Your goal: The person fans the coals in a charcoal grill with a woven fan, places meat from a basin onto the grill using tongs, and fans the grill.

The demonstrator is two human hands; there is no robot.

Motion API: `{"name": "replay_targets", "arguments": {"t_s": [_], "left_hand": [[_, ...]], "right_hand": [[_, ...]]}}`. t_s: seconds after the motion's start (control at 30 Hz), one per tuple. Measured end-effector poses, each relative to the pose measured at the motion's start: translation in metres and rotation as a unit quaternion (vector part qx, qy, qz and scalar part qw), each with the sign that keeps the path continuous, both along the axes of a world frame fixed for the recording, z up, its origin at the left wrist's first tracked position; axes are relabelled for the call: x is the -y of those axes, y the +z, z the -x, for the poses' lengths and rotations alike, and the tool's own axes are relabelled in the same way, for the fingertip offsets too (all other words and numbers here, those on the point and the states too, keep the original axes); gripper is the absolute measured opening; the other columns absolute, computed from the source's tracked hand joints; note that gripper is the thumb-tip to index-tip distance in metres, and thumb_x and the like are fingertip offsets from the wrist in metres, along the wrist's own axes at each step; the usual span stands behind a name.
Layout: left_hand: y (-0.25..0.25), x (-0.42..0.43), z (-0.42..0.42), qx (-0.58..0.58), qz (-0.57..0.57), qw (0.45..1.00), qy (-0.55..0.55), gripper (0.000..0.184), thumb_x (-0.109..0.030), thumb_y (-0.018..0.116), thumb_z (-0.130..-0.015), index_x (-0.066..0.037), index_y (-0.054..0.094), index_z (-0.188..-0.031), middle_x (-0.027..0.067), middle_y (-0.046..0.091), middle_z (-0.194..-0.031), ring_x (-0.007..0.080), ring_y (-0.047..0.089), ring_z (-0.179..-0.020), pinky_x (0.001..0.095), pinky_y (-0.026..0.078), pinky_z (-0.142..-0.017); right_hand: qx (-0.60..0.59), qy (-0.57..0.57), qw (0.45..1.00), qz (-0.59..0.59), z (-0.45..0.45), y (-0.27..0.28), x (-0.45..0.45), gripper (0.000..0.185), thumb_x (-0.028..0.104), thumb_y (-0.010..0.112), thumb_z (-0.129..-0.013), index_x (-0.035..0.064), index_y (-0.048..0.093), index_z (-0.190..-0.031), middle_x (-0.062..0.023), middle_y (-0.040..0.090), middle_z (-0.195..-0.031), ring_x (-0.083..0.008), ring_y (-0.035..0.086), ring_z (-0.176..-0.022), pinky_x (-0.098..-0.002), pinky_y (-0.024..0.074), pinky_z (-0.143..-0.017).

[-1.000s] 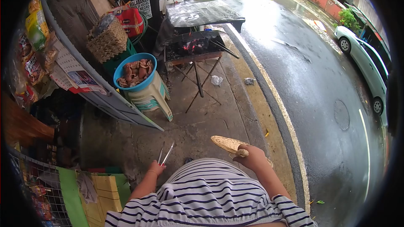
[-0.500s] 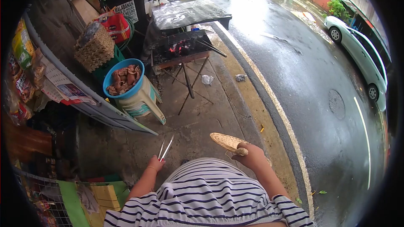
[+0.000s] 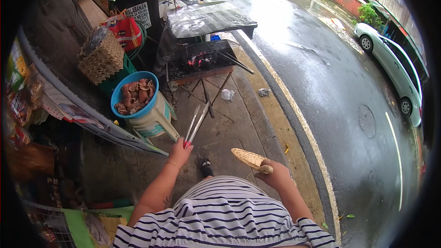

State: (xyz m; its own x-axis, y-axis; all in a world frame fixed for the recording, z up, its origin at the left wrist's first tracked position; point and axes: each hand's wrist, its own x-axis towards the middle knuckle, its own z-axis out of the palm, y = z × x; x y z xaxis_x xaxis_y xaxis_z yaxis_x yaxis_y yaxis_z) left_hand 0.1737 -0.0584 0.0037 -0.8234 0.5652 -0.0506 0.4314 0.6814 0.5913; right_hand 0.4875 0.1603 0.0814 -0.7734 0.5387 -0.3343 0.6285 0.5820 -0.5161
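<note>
My left hand [image 3: 179, 153] grips metal tongs [image 3: 196, 123] by their red-handled end, with the arms spread apart and pointing forward. In my right hand [image 3: 274, 173] is a woven hand fan [image 3: 249, 158], held by its handle and tilted to the left. Ahead and to the left, a blue basin [image 3: 115, 93] full of raw-looking meat pieces [image 3: 136, 95] sits on a pale plastic stool [image 3: 158, 118]. Beyond the tongs stands a charcoal grill [image 3: 200, 74] on thin metal legs, glowing embers [image 3: 198, 59] inside it.
A covered table [image 3: 209, 16] stands behind the grill. Woven baskets [image 3: 103, 55] and a red bag [image 3: 125, 33] are at the left. Crumpled plastic [image 3: 227, 94] lies on the pavement. To the right runs a wet road [image 3: 330, 78] with a parked car [image 3: 390, 64].
My left hand has moved forward and up with the tongs, nearer the stool and grill. My right hand holds the fan almost where it was. A foot now shows below.
</note>
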Motion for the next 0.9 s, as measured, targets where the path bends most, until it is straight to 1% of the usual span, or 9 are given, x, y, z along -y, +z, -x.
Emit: {"name": "replay_targets", "arguments": {"t_s": [0.1, 0.13, 0.23, 0.37, 0.5, 0.63, 0.73, 0.83, 0.9], "left_hand": [[0.009, -0.024, 0.043, -0.030, -0.029, 0.999, 0.010, 0.040, -0.027, 0.073, -0.079, -0.002, 0.053, -0.104, 0.0239, 0.065, -0.091, 0.0438, 0.062, -0.086, 0.0486, 0.050, -0.076], [0.014, -0.032, 0.061, -0.025, -0.003, 1.000, 0.012, 0.041, -0.026, 0.073, -0.079, -0.002, 0.052, -0.104, 0.0235, 0.065, -0.089, 0.0436, 0.062, -0.085, 0.0490, 0.050, -0.075], [0.021, -0.050, 0.118, -0.046, 0.002, 0.999, -0.004, 0.040, -0.025, 0.072, -0.079, -0.002, 0.051, -0.104, 0.0231, 0.065, -0.089, 0.0436, 0.062, -0.084, 0.0490, 0.050, -0.074], [0.031, -0.077, 0.172, -0.061, -0.017, 0.998, -0.026, 0.037, -0.026, 0.071, -0.079, -0.003, 0.051, -0.099, 0.0232, 0.064, -0.086, 0.0441, 0.062, -0.083, 0.0495, 0.049, -0.073], [0.026, -0.120, 0.196, -0.044, -0.034, 0.996, -0.064, 0.036, -0.026, 0.071, -0.079, -0.003, 0.050, -0.098, 0.0251, 0.064, -0.087, 0.0455, 0.061, -0.085, 0.0505, 0.048, -0.074], [0.024, -0.177, 0.207, -0.035, -0.028, 0.996, -0.081, 0.038, -0.024, 0.071, -0.080, 0.000, 0.050, -0.100, 0.0262, 0.064, -0.090, 0.0451, 0.062, -0.087, 0.0502, 0.049, -0.076], [0.023, -0.214, 0.217, -0.079, 0.008, 0.993, -0.087, 0.037, -0.023, 0.069, -0.082, 0.002, 0.050, -0.102, 0.0281, 0.063, -0.094, 0.0452, 0.062, -0.089, 0.0497, 0.050, -0.078], [0.048, -0.242, 0.220, -0.085, 0.090, 0.988, -0.092, 0.030, -0.016, 0.059, -0.089, 0.003, 0.048, -0.110, 0.0271, 0.062, -0.104, 0.0409, 0.065, -0.094, 0.0469, 0.054, -0.079], [0.041, -0.265, 0.231, -0.111, 0.127, 0.983, -0.078, 0.030, -0.014, 0.052, -0.092, 0.003, 0.048, -0.116, 0.0271, 0.061, -0.109, 0.0383, 0.065, -0.097, 0.0448, 0.055, -0.080]], "right_hand": [[-0.001, -0.009, 1.000, -0.013, 0.029, 0.002, -0.007, 0.033, 0.037, 0.077, -0.072, 0.0132, 0.063, -0.090, -0.0098, 0.068, -0.088, -0.0310, 0.064, -0.089, -0.0424, 0.0503, -0.074], [-0.005, -0.017, 1.000, -0.018, 0.038, 0.000, -0.007, 0.033, 0.037, 0.077, -0.072, 0.0131, 0.063, -0.090, -0.0098, 0.068, -0.088, -0.0309, 0.064, -0.089, -0.0424, 0.0502, -0.074], [0.006, -0.027, 0.999, -0.019, 0.068, 0.004, -0.007, 0.034, 0.038, 0.077, -0.072, 0.0130, 0.062, -0.091, -0.0101, 0.068, -0.089, -0.0309, 0.064, -0.090, -0.0422, 0.0502, -0.075], [0.017, -0.046, 0.999, -0.019, 0.103, 0.009, -0.005, 0.035, 0.039, 0.077, -0.072, 0.0130, 0.062, -0.092, -0.0099, 0.068, -0.090, -0.0309, 0.064, -0.091, -0.0418, 0.0501, -0.075], [-0.005, -0.069, 0.997, -0.027, 0.128, 0.005, -0.004, 0.036, 0.039, 0.077, -0.073, 0.0132, 0.062, -0.093, -0.0098, 0.068, -0.091, -0.0314, 0.064, -0.092, -0.0412, 0.0501, -0.075], [-0.012, -0.096, 0.995, -0.037, 0.144, 0.011, -0.001, 0.035, 0.039, 0.076, -0.073, 0.0134, 0.063, -0.094, -0.0099, 0.068, -0.090, -0.0317, 0.064, -0.091, -0.0409, 0.0503, -0.075], [-0.007, -0.114, 0.992, -0.048, 0.146, 0.016, 0.000, 0.035, 0.035, 0.079, -0.071, 0.0113, 0.064, -0.092, -0.0095, 0.067, -0.088, -0.0305, 0.065, -0.086, -0.0386, 0.0507, -0.073], [0.001, -0.131, 0.990, -0.050, 0.141, 0.014, -0.007, 0.035, 0.034, 0.080, -0.070, 0.0102, 0.064, -0.091, -0.0098, 0.067, -0.085, -0.0300, 0.065, -0.084, -0.0376, 0.0509, -0.071], [0.011, -0.144, 0.989, -0.045, 0.135, 0.014, -0.015, 0.036, 0.034, 0.080, -0.070, 0.0104, 0.064, -0.092, -0.0096, 0.067, -0.085, -0.0300, 0.065, -0.084, -0.0376, 0.0508, -0.071]]}}
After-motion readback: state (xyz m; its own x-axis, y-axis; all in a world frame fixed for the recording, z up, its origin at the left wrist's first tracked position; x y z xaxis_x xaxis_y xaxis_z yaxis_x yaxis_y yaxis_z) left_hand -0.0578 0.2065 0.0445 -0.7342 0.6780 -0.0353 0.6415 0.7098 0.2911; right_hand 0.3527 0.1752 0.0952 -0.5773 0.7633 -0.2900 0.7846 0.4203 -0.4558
